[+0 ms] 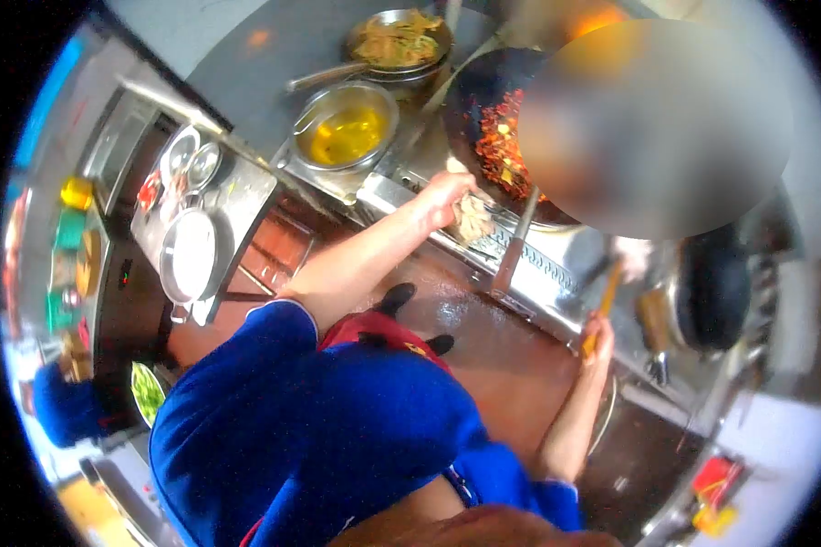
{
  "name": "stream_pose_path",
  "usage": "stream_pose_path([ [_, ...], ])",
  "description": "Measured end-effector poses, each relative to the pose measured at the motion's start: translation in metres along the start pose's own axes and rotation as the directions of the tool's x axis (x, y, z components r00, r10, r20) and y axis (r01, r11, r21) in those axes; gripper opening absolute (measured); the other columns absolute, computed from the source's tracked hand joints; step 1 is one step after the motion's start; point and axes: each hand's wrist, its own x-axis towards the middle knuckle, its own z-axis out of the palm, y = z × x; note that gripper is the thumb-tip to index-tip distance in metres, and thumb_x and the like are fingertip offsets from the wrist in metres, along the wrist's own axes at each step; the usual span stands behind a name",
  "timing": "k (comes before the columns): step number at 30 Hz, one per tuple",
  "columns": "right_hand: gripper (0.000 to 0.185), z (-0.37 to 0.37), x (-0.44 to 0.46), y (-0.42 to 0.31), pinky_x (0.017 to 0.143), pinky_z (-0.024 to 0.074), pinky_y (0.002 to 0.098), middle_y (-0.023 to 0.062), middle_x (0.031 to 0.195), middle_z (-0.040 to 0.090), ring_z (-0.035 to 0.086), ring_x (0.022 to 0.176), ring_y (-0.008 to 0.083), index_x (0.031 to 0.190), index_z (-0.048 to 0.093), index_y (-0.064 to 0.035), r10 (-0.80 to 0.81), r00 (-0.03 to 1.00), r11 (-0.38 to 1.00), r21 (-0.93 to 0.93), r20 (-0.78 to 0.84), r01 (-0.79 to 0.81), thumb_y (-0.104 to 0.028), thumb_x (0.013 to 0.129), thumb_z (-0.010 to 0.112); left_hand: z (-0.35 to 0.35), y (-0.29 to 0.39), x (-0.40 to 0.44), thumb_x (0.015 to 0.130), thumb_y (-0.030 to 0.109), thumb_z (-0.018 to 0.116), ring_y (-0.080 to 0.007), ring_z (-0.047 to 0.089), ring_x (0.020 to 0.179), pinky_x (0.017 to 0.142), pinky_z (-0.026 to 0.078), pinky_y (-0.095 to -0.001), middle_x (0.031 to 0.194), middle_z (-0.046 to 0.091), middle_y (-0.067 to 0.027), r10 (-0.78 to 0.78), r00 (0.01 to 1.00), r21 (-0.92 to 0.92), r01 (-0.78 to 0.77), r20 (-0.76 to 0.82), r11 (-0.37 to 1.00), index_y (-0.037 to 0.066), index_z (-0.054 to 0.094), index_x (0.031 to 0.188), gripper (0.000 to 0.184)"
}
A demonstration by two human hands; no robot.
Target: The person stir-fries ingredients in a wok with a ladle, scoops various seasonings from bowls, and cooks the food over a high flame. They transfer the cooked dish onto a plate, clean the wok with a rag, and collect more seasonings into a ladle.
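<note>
Wok (463, 100) on the stove, ahead of the person, its right part hidden by a grey blur. Inside is red chopped food (499, 150) with yellowish bits. The left hand (447, 199) is closed around a folded cloth (472, 221) beside the wok's near edge, probably to guard the skin from heat; whether the cloth touches the metal, I cannot tell. The right hand (597, 336) has its fingers wrapped around a yellow handle (608, 294), seemingly held low to stay clear of the heat; its far end is lost in blur. Left of the wok, a metal bowl (391, 117) holds yellow liquid (348, 137), perhaps oil. Beyond it, a strainer (348, 41) with browned food (397, 41) sits over another vessel, perhaps to drain. Both look placed for easy reach. A white-looking pan (189, 255) rests on the side table (249, 182); its contents are unclear.
</note>
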Motion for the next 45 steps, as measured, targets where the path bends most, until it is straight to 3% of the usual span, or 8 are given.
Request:
stream_pose_path([
  [20, 0.016, 0.188, -0.134, -0.033, 0.041, 0.0394, 0.0253, 0.0015, 0.069, 0.050, 0.048, 0.048, 0.0097, 0.099, 0.042, -0.0086, -0.431, 0.897, 0.390, -0.875, 0.102, 0.287, -0.004, 0.090, 0.055, 0.039, -0.008, -0.010, 0.082, -0.002, 0.055, -0.0357, 0.067, 0.075, 0.069, 0.059, -0.0554, 0.087, 0.061, -0.0171, 0.041, 0.999, -0.024, -0.042, -0.034, 0.999, -0.003, 0.053, 0.098, 0.016],
  [23, 0.021, 0.189, -0.109, -0.023, 0.065, 0.0491, 0.0467, 0.0242, 0.083, 0.060, 0.063, 0.073, 0.0410, 0.107, 0.041, -0.0025, -0.594, 0.739, -0.060, -0.934, 0.317, 0.353, -0.004, 0.090, 0.055, 0.043, -0.011, 0.001, 0.080, -0.002, 0.054, -0.0361, 0.066, 0.072, 0.064, 0.059, -0.0571, 0.084, 0.058, -0.0191, 0.061, 0.997, -0.010, -0.062, -0.047, 0.998, -0.007, 0.051, 0.098, 0.018],
  [28, 0.027, 0.126, -0.074, -0.026, 0.077, 0.0459, 0.0540, 0.0328, 0.089, 0.059, 0.058, 0.087, 0.0557, 0.112, 0.039, -0.0002, -0.768, 0.629, -0.030, -0.987, 0.124, 0.158, -0.004, 0.090, 0.053, 0.038, -0.017, 0.023, 0.079, -0.001, 0.055, -0.0325, 0.066, 0.074, 0.062, 0.058, -0.0517, 0.084, 0.058, -0.0173, 0.062, 0.998, 0.015, -0.061, -0.030, 0.998, -0.007, 0.053, 0.094, 0.016],
  [31, 0.022, 0.071, -0.059, -0.029, 0.051, 0.0450, 0.0369, 0.0123, 0.079, 0.061, 0.058, 0.059, 0.0224, 0.107, 0.044, 0.0015, -0.599, 0.797, 0.430, -0.869, -0.071, 0.246, -0.005, 0.089, 0.055, 0.040, -0.012, 0.046, 0.081, 0.000, 0.055, -0.0317, 0.066, 0.076, 0.065, 0.058, -0.0508, 0.086, 0.060, -0.0163, 0.043, 0.998, 0.022, -0.042, -0.045, 0.999, -0.005, 0.055, 0.094, 0.014],
  [35, 0.021, 0.008, -0.036, -0.037, 0.045, 0.0410, 0.0285, 0.0085, 0.073, 0.060, 0.051, 0.049, 0.0143, 0.098, 0.056, 0.0043, -0.224, 0.963, 0.719, -0.693, -0.150, 0.059, -0.014, 0.088, 0.063, 0.039, -0.008, 0.084, 0.085, 0.005, 0.055, -0.0316, 0.065, 0.076, 0.069, 0.059, -0.0524, 0.085, 0.060, -0.0138, 0.062, 0.997, 0.083, -0.059, -0.043, 0.995, 0.000, 0.055, 0.093, 0.009],
  [40, 0.043, 0.031, -0.037, -0.048, 0.074, 0.0505, 0.0415, 0.0255, 0.094, 0.066, 0.065, 0.085, 0.0339, 0.108, 0.060, 0.0083, -0.486, 0.874, -0.039, -0.999, -0.008, -0.031, -0.028, 0.088, 0.069, 0.045, 0.002, 0.097, 0.085, 0.007, 0.056, -0.0312, 0.065, 0.076, 0.071, 0.058, -0.0519, 0.085, 0.061, -0.0132, 0.083, 0.993, 0.139, -0.071, -0.079, 0.988, 0.002, 0.056, 0.092, 0.009],
  [42, 0.052, 0.103, -0.020, -0.043, 0.085, 0.0507, 0.0429, 0.0300, 0.107, 0.065, 0.066, 0.100, 0.0374, 0.118, 0.059, 0.0092, -0.473, 0.878, 0.029, -0.994, 0.080, 0.106, -0.034, 0.091, 0.068, 0.022, -0.009, 0.126, 0.086, 0.010, 0.057, -0.0324, 0.067, 0.078, 0.073, 0.058, -0.0526, 0.088, 0.064, -0.0149, -0.047, 0.999, 0.069, 0.047, -0.005, 0.997, 0.001, 0.058, 0.095, 0.012],
  [45, 0.060, 0.227, 0.011, 0.010, 0.089, 0.0533, 0.0412, 0.0191, 0.123, 0.061, 0.064, 0.106, 0.0294, 0.134, 0.049, 0.0047, 0.002, 1.000, 0.761, -0.648, 0.013, 0.007, -0.043, 0.099, 0.056, 0.026, -0.013, 0.117, 0.089, 0.014, 0.059, -0.0333, 0.068, 0.081, 0.075, 0.058, -0.0518, 0.094, 0.068, -0.0164, -0.082, 0.997, 0.005, 0.082, -0.005, 0.997, 0.001, 0.060, 0.102, 0.018],
])
